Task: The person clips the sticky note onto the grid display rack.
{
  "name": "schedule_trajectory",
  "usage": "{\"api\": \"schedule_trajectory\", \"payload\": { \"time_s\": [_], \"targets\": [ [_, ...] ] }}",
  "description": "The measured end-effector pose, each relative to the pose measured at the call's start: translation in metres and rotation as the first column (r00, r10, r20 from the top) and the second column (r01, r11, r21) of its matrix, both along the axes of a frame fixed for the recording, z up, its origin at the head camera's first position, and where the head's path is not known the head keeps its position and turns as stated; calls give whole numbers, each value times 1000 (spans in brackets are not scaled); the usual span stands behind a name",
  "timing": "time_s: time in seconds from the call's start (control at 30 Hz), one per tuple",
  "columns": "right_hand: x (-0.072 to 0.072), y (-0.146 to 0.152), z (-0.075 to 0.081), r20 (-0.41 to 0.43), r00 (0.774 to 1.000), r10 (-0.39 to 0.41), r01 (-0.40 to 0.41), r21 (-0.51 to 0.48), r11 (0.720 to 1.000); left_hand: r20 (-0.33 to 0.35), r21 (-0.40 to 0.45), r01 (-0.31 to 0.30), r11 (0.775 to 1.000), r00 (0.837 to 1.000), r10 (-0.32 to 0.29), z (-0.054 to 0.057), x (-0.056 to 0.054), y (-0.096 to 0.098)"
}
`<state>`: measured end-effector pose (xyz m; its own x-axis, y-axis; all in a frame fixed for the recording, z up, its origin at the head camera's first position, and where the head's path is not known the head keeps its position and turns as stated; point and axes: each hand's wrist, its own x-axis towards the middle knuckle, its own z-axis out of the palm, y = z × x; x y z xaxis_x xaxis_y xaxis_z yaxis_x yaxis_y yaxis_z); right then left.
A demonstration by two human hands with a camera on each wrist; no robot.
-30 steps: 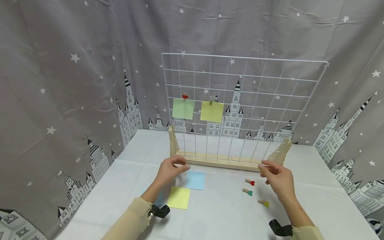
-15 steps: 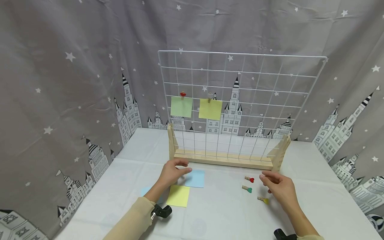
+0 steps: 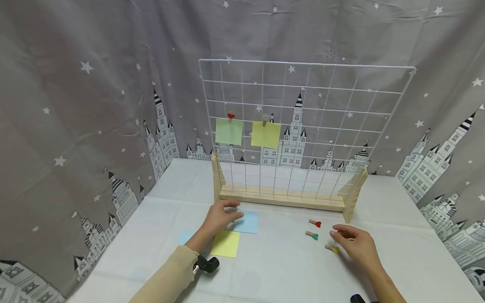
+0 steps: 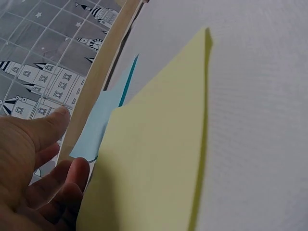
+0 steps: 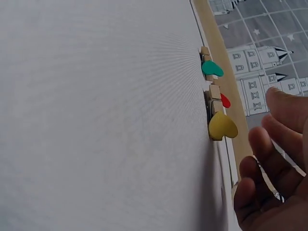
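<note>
My left hand [image 3: 219, 216] holds nothing, its fingers loosely bent beside a blue sticky note [image 3: 249, 223]. Below it lies a yellow sticky note [image 3: 226, 245], which looms large in the left wrist view. Another blue note [image 3: 185, 237] is partly hidden by the left forearm. Empty too, my right hand [image 3: 358, 244] is just right of a small wooden clothespin with a yellow heart [image 3: 332, 249], thumb and fingers apart. Two more clothespins lie further left, one with a red heart [image 3: 315, 223] and one with a green heart [image 3: 312, 235].
Behind the hands stands a white wire grid [image 3: 308, 126] on a wooden base [image 3: 282, 200]. A green note [image 3: 229, 132] and a yellow note [image 3: 266, 135] hang on its left part, each by a heart clothespin. A grey castle-print curtain [image 3: 113, 84] backs the white-covered table [image 3: 280, 269].
My right hand has come back from near the rack's right foot toward the yellow-heart clothespin. The left hand has barely shifted, and the notes and clothespins lie as before.
</note>
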<state>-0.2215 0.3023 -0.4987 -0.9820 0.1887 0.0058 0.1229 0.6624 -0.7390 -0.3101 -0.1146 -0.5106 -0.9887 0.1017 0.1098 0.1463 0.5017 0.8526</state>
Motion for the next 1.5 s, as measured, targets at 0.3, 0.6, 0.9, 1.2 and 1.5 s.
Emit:
{"api": "schedule_trajectory", "payload": {
  "time_s": [0.3, 0.6, 0.9, 1.2, 1.5],
  "targets": [
    [7, 7, -13, -11, 999, 33, -33, 42, 999, -3, -76, -19, 997, 1000, 19, -7, -2, 6],
    [9, 5, -20, -29, 997, 65, -62, 75, 995, -55, -127, -62, 990, 997, 55, -11, -3, 6],
    [15, 8, -22, -81, 991, 103, -87, 184, 979, -64, -119, -62, 991, 996, 55, -16, -4, 6],
    [16, 10, -23, -104, 985, 134, -106, 237, 966, -72, -121, -57, 991, 996, 49, -14, -5, 5],
    [17, 10, -25, -79, 984, 163, -145, 196, 970, -70, -87, -32, 996, 997, 26, -13, -5, 3]
  ]
}}
